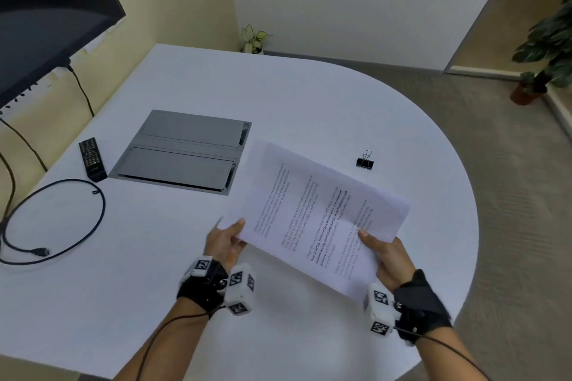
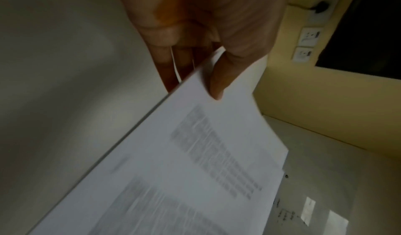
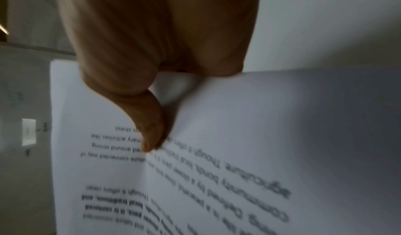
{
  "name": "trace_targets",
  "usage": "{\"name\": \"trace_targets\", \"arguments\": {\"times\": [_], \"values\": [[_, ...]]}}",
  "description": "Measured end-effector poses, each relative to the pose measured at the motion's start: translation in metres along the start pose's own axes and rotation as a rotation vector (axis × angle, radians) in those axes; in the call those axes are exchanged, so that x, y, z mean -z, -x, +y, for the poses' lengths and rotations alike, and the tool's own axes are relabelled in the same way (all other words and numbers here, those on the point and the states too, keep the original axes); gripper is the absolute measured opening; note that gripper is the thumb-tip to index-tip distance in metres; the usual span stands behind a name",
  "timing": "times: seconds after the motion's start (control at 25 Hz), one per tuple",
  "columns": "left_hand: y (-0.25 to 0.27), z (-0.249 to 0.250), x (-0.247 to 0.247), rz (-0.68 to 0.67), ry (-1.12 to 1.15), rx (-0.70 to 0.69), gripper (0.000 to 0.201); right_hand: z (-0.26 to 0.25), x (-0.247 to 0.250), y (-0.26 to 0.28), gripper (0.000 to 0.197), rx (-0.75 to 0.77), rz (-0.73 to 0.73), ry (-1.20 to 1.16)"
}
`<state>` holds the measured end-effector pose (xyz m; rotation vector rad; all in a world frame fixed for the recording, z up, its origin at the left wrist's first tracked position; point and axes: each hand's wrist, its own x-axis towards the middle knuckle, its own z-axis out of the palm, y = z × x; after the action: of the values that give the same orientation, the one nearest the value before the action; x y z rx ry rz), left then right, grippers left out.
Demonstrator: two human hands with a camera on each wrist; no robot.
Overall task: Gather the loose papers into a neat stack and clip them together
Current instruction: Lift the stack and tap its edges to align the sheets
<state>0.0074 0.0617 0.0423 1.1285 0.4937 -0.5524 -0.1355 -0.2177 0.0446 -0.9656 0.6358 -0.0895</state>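
Fingers and thumbs of both hands pinch a stack of printed papers (image 1: 312, 219) held above a white table (image 1: 278, 96), the left hand (image 1: 227, 243) gripping one edge and the right hand (image 1: 385, 257) the near corner. From the left wrist, the left thumb (image 2: 219, 77) presses on the top sheet while the fingers (image 2: 167, 64) lie beneath; from the right wrist, the right thumb (image 3: 152, 124) lies across the printed text, its other fingers hidden under the paper. Sheets in the stack sit slightly fanned, edges not flush. A black binder clip (image 1: 365, 161) lies on the table beyond the papers, well apart from both hands. A grey panel (image 1: 182, 151), a remote (image 1: 92, 159) and a looped cable (image 1: 55, 219) occupy the table's left side.
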Motion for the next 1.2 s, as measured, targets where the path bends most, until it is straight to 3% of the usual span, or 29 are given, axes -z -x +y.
{"name": "trace_targets", "arguments": {"times": [0.12, 0.2, 0.28, 0.36, 0.44, 0.52, 0.76, 0.96, 1.08, 1.2], "values": [[-0.003, 0.027, 0.007, -0.08, -0.326, -0.059, 0.038, -0.016, 0.025, 0.004, 0.044, -0.059, -0.038, 0.051], [-0.003, 0.029, -0.004, -0.18, -0.554, -0.03, 0.046, -0.019, 0.028, 0.005, 0.054, -0.083, -0.066, 0.087], [-0.009, 0.02, -0.01, -0.166, -0.669, -0.023, 0.063, -0.016, 0.025, 0.004, 0.059, -0.091, -0.059, 0.138], [-0.017, 0.013, -0.013, -0.103, -0.647, -0.037, 0.062, -0.015, 0.021, 0.003, 0.06, -0.077, -0.054, 0.183], [-0.015, 0.011, -0.015, -0.077, -0.532, -0.069, 0.035, -0.018, 0.02, 0.004, 0.07, -0.039, -0.071, 0.223], [-0.011, 0.012, -0.016, -0.113, -0.468, -0.12, 0.027, -0.026, 0.021, 0.004, 0.072, 0.004, -0.087, 0.252], [-0.01, 0.019, -0.018, -0.087, -0.349, -0.323, 0.03, -0.047, 0.019, -0.003, 0.036, 0.127, -0.12, 0.281], [-0.018, -0.013, 0.003, -0.047, -0.526, -0.247, 0.033, -0.001, 0.037, -0.024, 0.031, 0.079, -0.098, 0.567], [-0.02, -0.024, 0.004, -0.056, -0.552, -0.235, 0.018, 0.027, 0.045, -0.035, 0.034, 0.043, -0.066, 0.629], [-0.024, -0.023, -0.004, 0.008, -0.646, -0.284, 0.017, 0.03, 0.045, -0.042, 0.029, 0.045, -0.005, 0.654]]}}
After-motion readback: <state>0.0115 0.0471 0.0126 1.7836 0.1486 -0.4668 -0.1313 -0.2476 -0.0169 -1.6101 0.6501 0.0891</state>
